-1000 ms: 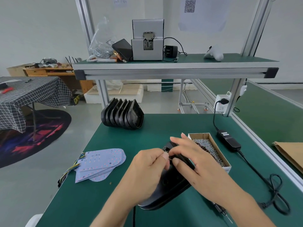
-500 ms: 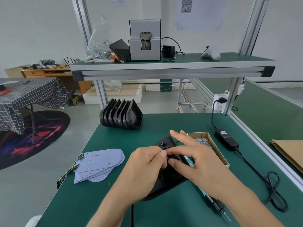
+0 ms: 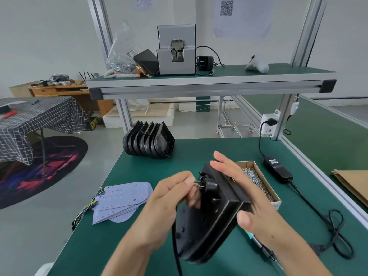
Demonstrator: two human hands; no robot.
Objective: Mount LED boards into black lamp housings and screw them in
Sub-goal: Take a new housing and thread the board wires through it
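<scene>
Tilting up off the green bench top (image 3: 139, 246), the black lamp housing (image 3: 211, 220) is held in the air between both hands, its long axis running from near-left to far-right, with the narrow end away from the person and the broad rounded end low and toward them. Its back faces up and left, showing a round boss and a small bracket near the far end. The left hand (image 3: 169, 198) is curled, thumb and fingers pinching a bundle of coloured wires (image 3: 198, 185) where they come out of the housing's back. The right hand (image 3: 247, 198) cradles the housing from the right side, fingers fairly straight and spread along its far edge, thumb pressed against the near corner. Just behind that hand sits a cardboard box of screws (image 3: 258, 182). A stack of LED boards (image 3: 121, 202) lies flat to the left on the bench, wires trailing off its left edge. A row of black housings (image 3: 148, 142) stands on edge at the far side.
</scene>
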